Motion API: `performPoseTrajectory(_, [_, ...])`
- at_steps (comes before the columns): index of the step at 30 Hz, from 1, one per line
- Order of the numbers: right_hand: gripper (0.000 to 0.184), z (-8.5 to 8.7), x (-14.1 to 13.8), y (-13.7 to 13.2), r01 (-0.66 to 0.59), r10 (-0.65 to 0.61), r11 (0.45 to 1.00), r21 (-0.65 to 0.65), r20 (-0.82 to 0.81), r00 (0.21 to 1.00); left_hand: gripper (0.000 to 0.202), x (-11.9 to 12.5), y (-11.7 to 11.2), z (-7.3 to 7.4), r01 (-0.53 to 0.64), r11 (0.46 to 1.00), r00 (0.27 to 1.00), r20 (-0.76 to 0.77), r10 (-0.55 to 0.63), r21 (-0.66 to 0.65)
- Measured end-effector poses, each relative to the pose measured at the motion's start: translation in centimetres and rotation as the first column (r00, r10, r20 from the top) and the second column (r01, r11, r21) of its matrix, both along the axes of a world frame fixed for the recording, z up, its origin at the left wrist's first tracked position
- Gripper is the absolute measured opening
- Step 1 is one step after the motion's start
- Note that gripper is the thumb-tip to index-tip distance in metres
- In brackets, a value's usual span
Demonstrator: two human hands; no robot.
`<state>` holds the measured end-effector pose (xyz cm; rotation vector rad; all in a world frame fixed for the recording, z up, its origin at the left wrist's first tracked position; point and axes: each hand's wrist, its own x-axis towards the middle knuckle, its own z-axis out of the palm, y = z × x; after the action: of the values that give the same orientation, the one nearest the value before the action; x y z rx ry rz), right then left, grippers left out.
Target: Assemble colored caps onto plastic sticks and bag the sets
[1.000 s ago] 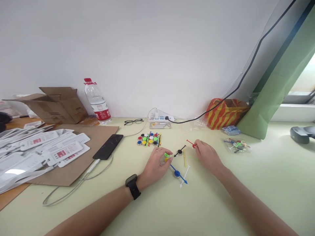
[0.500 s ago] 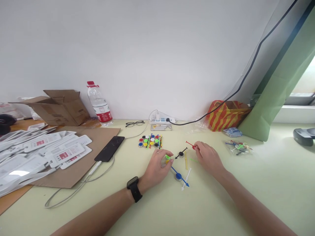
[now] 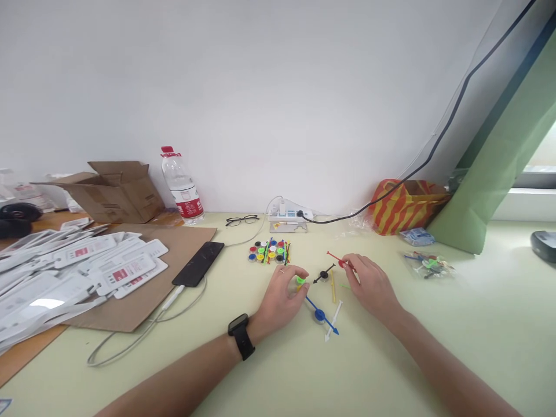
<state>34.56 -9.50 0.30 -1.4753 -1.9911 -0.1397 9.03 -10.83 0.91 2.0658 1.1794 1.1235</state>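
The left hand (image 3: pixel 281 296), with a watch (image 3: pixel 241 336) on its wrist, pinches a small green disc (image 3: pixel 300 280) against the pale green table (image 3: pixel 478 324). The right hand (image 3: pixel 370 288) pinches the end of a red pointer (image 3: pixel 335 258). Between the hands lie a black pointer (image 3: pixel 324 274) and a yellow stick (image 3: pixel 332 287), and nearer the person a blue pointer (image 3: pixel 320 314) crosses a white arrow (image 3: pixel 333 320). A cluster of coloured discs (image 3: pixel 269 252) sits behind, with a phone (image 3: pixel 198 263) to the left.
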Motion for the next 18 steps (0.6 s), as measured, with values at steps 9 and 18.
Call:
performPoseTrajectory(9, [0.023,-0.11,-0.08,-0.14,-0.014,0.014,1.000,-0.005,-0.028,1.000,0.012,0.09,-0.13,0.32,-0.009,1.000,1.000,0.015,0.009,-0.012])
performPoseTrajectory(18, [0.024,0.33,-0.26,-0.44,-0.006,0.006,1.000,-0.005,-0.033,0.999,0.011,-0.06,0.09,0.29,-0.009,1.000,1.000,0.017,0.008,0.009])
